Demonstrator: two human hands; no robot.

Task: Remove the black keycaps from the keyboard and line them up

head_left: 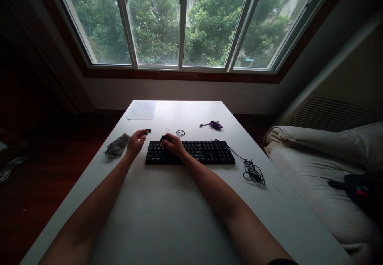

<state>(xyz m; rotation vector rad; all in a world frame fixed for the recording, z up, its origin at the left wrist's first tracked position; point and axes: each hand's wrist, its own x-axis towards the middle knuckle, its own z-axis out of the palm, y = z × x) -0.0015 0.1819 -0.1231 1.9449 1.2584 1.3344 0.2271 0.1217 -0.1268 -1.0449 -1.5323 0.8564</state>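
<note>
1. Grip: your left hand (137, 141) pinches a small black blocky piece (149, 130) at the fingertips, clear of the tabletop as far as can be judged. Your right hand (174, 143) appears closed on a thin metal wire tool (166, 131), whose fine prongs rise above the fingers; the part inside the grasp is hidden.

2. Position of work: the long black plastic keyboard (209, 152) lies flat on the white rectangular table (167, 209), with your right hand over its left portion. Its thin black cable (253, 172) is bunched beside the right end.

3. Done: the key rows right of your forearm look populated. If the piece in your left hand is a keycap, at least one is off the board; too small to confirm.

4. Outstanding: work on the left portion is judged to be in progress. Vacant key positions there cannot be verified, since your right hand covers part of it.

5. Articles nearby: a grey fluffy cloth (117, 145) lies just beside your left hand; a thin round ring-like item (180, 133) and a purple brush-like item (215, 125) lie beyond the keyboard, apart from both hands. Neither is in use.
</note>
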